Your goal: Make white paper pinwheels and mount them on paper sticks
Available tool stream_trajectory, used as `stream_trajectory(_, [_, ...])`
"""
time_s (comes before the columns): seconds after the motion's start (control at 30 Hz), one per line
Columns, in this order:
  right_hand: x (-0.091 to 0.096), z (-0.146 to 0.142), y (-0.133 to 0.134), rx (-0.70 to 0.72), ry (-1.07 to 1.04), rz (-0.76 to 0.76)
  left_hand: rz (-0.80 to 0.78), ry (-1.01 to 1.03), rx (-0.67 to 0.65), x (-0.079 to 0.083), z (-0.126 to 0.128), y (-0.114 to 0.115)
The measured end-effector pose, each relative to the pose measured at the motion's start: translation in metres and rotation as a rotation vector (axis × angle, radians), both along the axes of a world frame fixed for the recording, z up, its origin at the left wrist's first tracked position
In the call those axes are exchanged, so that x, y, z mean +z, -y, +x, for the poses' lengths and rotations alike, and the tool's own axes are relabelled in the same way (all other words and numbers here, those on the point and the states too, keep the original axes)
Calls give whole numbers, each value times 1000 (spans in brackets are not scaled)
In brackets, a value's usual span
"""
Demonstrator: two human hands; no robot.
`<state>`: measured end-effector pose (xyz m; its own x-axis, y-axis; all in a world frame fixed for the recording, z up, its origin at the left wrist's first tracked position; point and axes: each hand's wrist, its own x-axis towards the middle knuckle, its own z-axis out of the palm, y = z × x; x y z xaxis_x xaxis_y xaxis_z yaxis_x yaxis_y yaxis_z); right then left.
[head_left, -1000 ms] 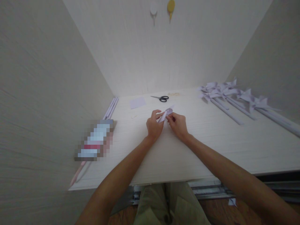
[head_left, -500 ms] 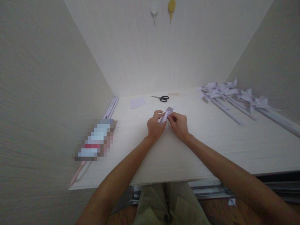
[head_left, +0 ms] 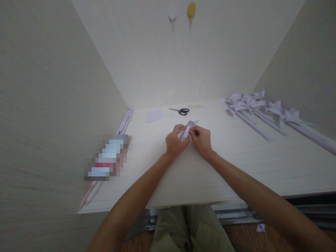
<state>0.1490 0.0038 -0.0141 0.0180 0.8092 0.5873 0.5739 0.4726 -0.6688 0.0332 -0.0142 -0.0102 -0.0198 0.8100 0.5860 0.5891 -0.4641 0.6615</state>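
Above the middle of the white table, a piece of pale lilac paper (head_left: pixel 185 133) with curled-over corners is between my two hands. My left hand (head_left: pixel 176 140) is closed on its left side, thumb in front and fingers behind. The fingertips of my right hand (head_left: pixel 201 138) pinch the paper's right edge; anything small in that pinch is hidden. Beyond my hands lie black-handled scissors (head_left: pixel 183 111), and to their left a flat square of lilac paper (head_left: pixel 154 116).
Several paper pinwheels (head_left: pixel 245 105) on rolled paper sticks lie at the right. Rolled paper sticks (head_left: pixel 124 121) and a blurred-out object (head_left: pixel 107 157) are along the left wall. Two hooks, one yellow (head_left: pixel 191 9), hang on the back wall. A paper scrap (head_left: pixel 260 228) is on the floor.
Both hands stay together at the paper and have shifted very slightly right. My left thumb has moved a little further right along the paper's near end.
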Motion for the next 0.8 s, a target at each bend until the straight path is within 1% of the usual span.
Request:
stream_trajectory(0.13, [0,0,-1,11,-41,-36,-41,-10,-12,2,1,1])
stream_trajectory(0.27, [2,0,0,20,3,-65,-43,8,-25,2,2,1])
stream_trajectory(0.4, [4,0,1,70,5,-72,-38,33,-50,1,2,0])
stream_trajectory(0.6, [1,1,-2,76,-110,-76,-54,45,-66,1,1,1])
stream_trajectory(0.7, [-2,1,-3,86,-187,-100,-55,33,-66,1,0,1])
stream_trajectory(0.8, [-2,0,-3,93,-215,-121,-56,22,-63,0,0,1])
